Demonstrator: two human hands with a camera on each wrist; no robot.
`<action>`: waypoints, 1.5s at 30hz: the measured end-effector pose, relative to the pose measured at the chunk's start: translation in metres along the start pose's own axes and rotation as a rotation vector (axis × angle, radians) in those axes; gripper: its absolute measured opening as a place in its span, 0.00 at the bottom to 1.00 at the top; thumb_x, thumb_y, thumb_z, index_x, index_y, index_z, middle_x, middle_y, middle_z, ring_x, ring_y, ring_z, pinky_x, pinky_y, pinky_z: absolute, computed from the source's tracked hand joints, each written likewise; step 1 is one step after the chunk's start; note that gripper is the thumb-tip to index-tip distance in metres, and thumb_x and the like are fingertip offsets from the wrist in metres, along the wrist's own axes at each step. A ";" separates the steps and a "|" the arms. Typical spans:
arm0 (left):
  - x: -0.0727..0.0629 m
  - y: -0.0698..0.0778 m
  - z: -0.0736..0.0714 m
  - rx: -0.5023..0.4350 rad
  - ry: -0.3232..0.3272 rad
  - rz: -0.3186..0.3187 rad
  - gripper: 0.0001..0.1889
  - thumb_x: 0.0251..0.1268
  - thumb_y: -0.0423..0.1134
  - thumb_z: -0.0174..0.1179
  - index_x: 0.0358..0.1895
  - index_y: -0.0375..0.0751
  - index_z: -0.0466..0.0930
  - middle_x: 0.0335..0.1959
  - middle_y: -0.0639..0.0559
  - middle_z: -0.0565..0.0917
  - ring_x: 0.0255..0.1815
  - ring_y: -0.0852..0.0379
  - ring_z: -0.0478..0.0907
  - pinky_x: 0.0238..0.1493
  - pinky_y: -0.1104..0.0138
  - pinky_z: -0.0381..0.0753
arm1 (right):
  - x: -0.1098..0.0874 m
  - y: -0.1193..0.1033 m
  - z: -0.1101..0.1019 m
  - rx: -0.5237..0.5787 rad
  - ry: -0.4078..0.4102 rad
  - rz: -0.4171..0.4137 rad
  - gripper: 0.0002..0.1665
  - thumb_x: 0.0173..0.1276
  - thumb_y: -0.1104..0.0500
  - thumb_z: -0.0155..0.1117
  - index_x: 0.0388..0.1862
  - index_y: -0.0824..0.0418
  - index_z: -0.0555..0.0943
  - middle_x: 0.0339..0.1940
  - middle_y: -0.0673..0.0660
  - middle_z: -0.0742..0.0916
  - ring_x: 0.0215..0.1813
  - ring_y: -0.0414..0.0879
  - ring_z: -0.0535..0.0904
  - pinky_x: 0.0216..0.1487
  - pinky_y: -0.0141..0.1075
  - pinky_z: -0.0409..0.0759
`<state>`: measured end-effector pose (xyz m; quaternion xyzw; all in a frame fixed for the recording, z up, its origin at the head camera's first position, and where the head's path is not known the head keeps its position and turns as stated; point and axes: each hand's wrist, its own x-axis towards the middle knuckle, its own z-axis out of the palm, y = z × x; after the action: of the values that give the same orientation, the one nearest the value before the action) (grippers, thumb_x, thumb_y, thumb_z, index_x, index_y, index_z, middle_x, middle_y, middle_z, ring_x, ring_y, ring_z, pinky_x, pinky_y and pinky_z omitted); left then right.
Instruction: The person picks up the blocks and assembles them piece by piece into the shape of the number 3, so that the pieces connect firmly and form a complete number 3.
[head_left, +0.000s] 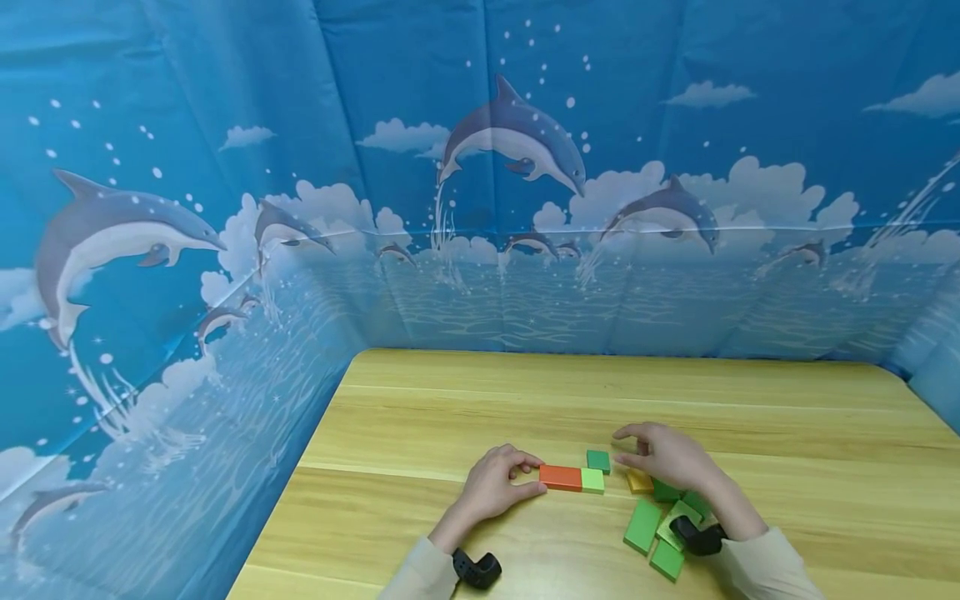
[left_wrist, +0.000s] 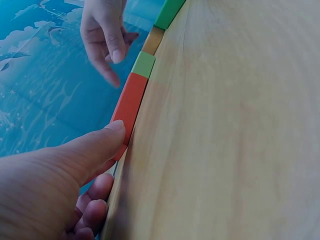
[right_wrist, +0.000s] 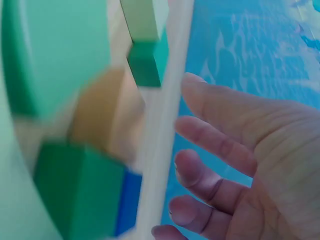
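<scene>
My left hand (head_left: 495,483) pinches the left end of a red rectangular block (head_left: 560,477) between thumb and index finger. The left wrist view shows the thumb (left_wrist: 116,127) on the red block's side, other fingers curled below. A light green block (head_left: 592,481) touches the red block's right end. Just behind it lies a small dark green block (head_left: 598,462). My right hand (head_left: 667,454) hovers right of that block with fingers spread and loosely bent, holding nothing. In the right wrist view, a gap separates its fingertips (right_wrist: 192,80) from the dark green block (right_wrist: 145,62).
Under and in front of the right hand lie an orange-yellow block (head_left: 640,481) and several green blocks (head_left: 642,526). A blue block (right_wrist: 129,202) shows partly in the right wrist view. The wooden table (head_left: 450,400) meets a blue dolphin-printed curtain (head_left: 480,308) at the back and left.
</scene>
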<state>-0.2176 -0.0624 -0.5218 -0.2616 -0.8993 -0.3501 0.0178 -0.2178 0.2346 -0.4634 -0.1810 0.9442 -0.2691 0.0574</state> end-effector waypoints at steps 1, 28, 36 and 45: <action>0.000 0.000 0.000 -0.001 -0.001 0.000 0.17 0.56 0.58 0.65 0.46 0.57 0.84 0.32 0.66 0.73 0.29 0.67 0.66 0.29 0.73 0.65 | -0.002 0.002 -0.003 0.005 0.001 -0.008 0.21 0.64 0.49 0.66 0.51 0.59 0.81 0.22 0.46 0.75 0.19 0.40 0.65 0.20 0.34 0.61; 0.000 0.001 0.001 0.009 0.004 -0.006 0.18 0.55 0.58 0.65 0.46 0.57 0.85 0.31 0.66 0.73 0.28 0.68 0.64 0.29 0.73 0.64 | -0.021 0.015 -0.004 0.071 -0.046 -0.073 0.18 0.54 0.49 0.74 0.39 0.56 0.83 0.20 0.46 0.72 0.22 0.37 0.64 0.24 0.33 0.61; -0.001 0.001 0.002 0.015 0.004 -0.007 0.18 0.55 0.58 0.66 0.46 0.56 0.84 0.31 0.67 0.73 0.28 0.69 0.64 0.29 0.73 0.64 | -0.019 -0.001 0.002 0.003 -0.014 0.001 0.17 0.51 0.47 0.75 0.34 0.54 0.82 0.18 0.45 0.73 0.19 0.38 0.64 0.22 0.33 0.62; 0.000 0.002 0.001 0.013 -0.003 -0.014 0.18 0.55 0.59 0.65 0.46 0.57 0.84 0.32 0.66 0.73 0.28 0.68 0.64 0.29 0.73 0.65 | -0.022 -0.013 0.005 -0.022 0.002 0.106 0.16 0.49 0.48 0.77 0.29 0.54 0.80 0.18 0.47 0.74 0.21 0.42 0.67 0.22 0.37 0.64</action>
<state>-0.2163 -0.0611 -0.5214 -0.2557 -0.9033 -0.3440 0.0155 -0.1925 0.2299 -0.4606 -0.1313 0.9554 -0.2553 0.0688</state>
